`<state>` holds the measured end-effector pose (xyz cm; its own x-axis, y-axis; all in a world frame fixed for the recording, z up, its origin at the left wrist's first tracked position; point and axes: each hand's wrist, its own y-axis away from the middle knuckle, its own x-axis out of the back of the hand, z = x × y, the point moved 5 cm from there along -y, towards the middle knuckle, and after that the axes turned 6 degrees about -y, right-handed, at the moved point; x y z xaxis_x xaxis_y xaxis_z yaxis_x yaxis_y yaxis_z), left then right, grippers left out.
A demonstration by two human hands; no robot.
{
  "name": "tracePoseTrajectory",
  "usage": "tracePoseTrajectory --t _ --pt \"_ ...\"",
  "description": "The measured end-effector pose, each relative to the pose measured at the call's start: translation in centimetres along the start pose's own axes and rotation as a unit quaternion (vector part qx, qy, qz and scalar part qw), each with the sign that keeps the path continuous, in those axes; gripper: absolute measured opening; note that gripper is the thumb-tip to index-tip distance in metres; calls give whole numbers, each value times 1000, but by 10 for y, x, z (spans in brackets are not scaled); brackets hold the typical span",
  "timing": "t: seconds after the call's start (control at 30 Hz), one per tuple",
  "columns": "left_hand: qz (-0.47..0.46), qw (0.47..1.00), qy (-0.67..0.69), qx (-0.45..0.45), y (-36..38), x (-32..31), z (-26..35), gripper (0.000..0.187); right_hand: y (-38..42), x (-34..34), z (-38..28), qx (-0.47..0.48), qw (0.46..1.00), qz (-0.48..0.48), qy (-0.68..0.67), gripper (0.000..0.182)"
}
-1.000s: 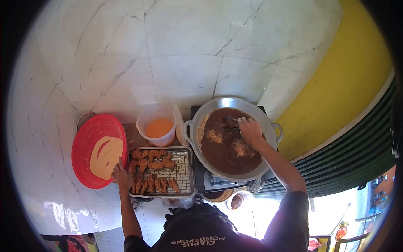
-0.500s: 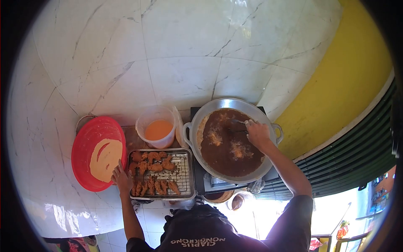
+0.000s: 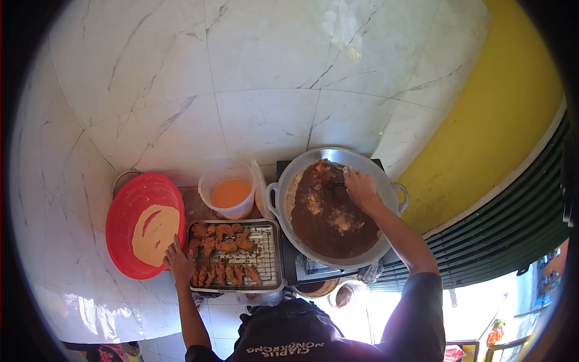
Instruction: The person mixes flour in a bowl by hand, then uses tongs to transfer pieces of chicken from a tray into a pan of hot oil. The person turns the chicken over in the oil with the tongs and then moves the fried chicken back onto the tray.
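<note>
My right hand [image 3: 360, 187] is closed around metal tongs [image 3: 338, 166] over the large wok [image 3: 275, 202]. The tips of the tongs are at a piece of fried food [image 3: 323, 168] near the wok's far side. Brown oil [image 3: 319, 232] fills the wok, with foam bubbling around more pieces in it. At the right rim of the red basin [image 3: 123, 247], my left hand [image 3: 178, 262] rests with its fingers apart. Pale flour [image 3: 158, 232] lies in this basin. Right beside the left hand is a metal tray [image 3: 279, 253] with a wire rack, holding several browned, battered pieces [image 3: 226, 244].
A clear plastic tub [image 3: 212, 175] of orange liquid stands behind the tray, against the tiled wall [image 3: 265, 120]. The wok sits on a black stove [image 3: 291, 259]. Below it are a round container [image 3: 316, 288] and a bucket [image 3: 350, 294]. Green slats [image 3: 482, 241] run along the right.
My right hand has moved slightly left and the tongs' tips have shifted toward the wok's far side, where a browned piece now shows. My left hand stays by the basin rim.
</note>
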<state>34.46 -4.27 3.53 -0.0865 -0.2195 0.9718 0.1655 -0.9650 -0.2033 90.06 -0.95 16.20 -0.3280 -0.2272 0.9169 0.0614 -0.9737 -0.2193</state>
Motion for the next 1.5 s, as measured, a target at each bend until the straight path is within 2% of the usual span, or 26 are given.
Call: tracePoseTrajectory --t 0.13,0.23,0.33,0.4,0.43,0.5,0.67,0.73,0.8,0.83,1.03,1.1,1.13,1.2,1.3,1.43,1.5 --pt "-21 1000 -6 14 -1 -1 0 78 -5 1 2 -8 1000 7 -10 40" --pt "-9 1000 -1 11 -2 -3 -1 79 -6 -3 5 -21 999 -23 -16 40" --pt "-9 1000 2 9 -2 -3 -1 80 -6 5 6 -28 999 0 -39 42" --pt "-7 1000 6 6 -3 -1 0 80 -4 8 9 -71 989 -89 -92 45" --pt "-7 1000 9 3 -2 -1 0 80 -2 14 9 -69 989 -91 -92 45" --pt "-8 1000 8 6 -2 0 0 80 1 18 11 -98 973 -160 -135 52" --pt "-24 1000 7 18 -2 1 0 79 12 19 11 -67 979 -146 -124 55" --pt "-2 1000 12 4 -1 0 0 78 18 20 11 -53 983 -132 -117 57" --pt "1 1000 11 4 -1 -1 0 78 26 30 13 -32 989 -74 -122 46" --pt "6 1000 8 1 -1 0 0 78 29 34 14 -31 989 -76 -123 46" --pt "-6 1000 0 8 -1 4 3 77 47 50 21 -99 973 -194 -79 48" --pt "-6 1000 4 7 -2 3 4 78 51 62 12 -71 985 -106 -114 42" --pt "-6 1000 6 5 -2 2 4 78 51 58 9 -72 985 -107 -115 42" --pt "-9 1000 1 7 -3 -2 2 79 48 49 -5 -9 996 -42 -75 33" --pt "-19 1000 -1 11 -4 -1 4 80 38 38 -20 26 999 -35 -26 27" --pt "-22 1000 -1 12 -3 0 1 79 32 34 -22 29 997 -56 -41 24" --pt "-12 1000 1 9 -3 -1 0 79 35 44 -10 -15 994 -64 -88 22"
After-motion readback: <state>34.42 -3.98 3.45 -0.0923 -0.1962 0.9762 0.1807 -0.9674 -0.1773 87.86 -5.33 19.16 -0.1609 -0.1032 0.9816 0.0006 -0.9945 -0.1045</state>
